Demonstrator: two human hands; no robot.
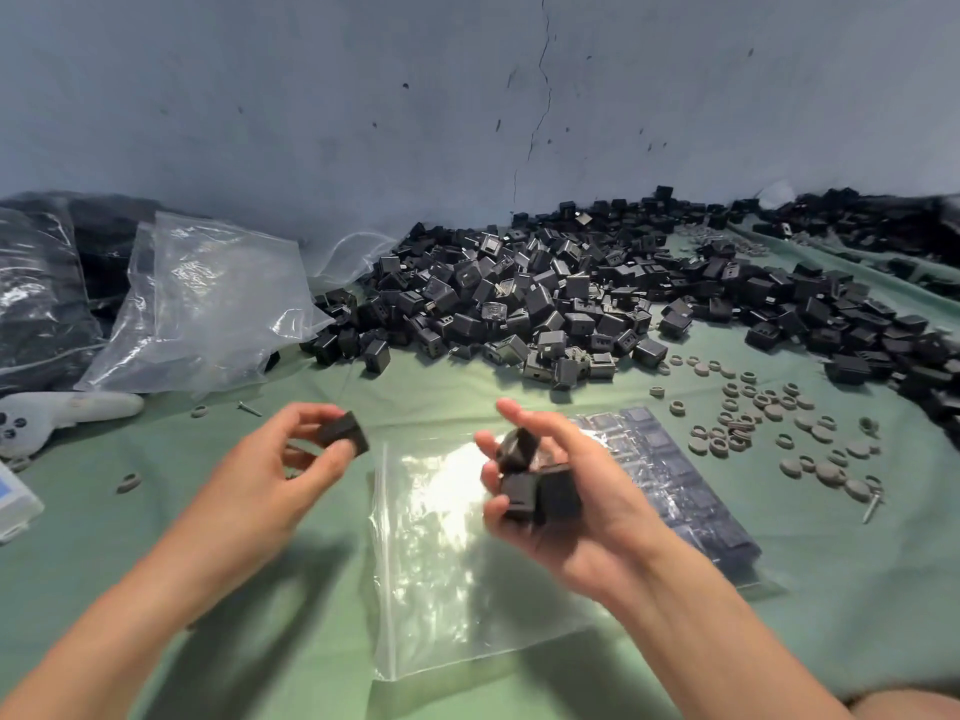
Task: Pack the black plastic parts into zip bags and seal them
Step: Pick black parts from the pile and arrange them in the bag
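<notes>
A big heap of black plastic parts lies on the green cloth against the wall. My left hand pinches one black part between thumb and fingers, left of an empty clear zip bag lying flat in front of me. My right hand hovers over the bag's top right corner and grips several black parts in its curled fingers. A filled zip bag of black parts lies partly under my right hand, to the right.
Loose clear bags and dark filled bags sit at the left. Small grey rings and discs are scattered on the right, with a screw. A white controller and a white box lie at the left edge.
</notes>
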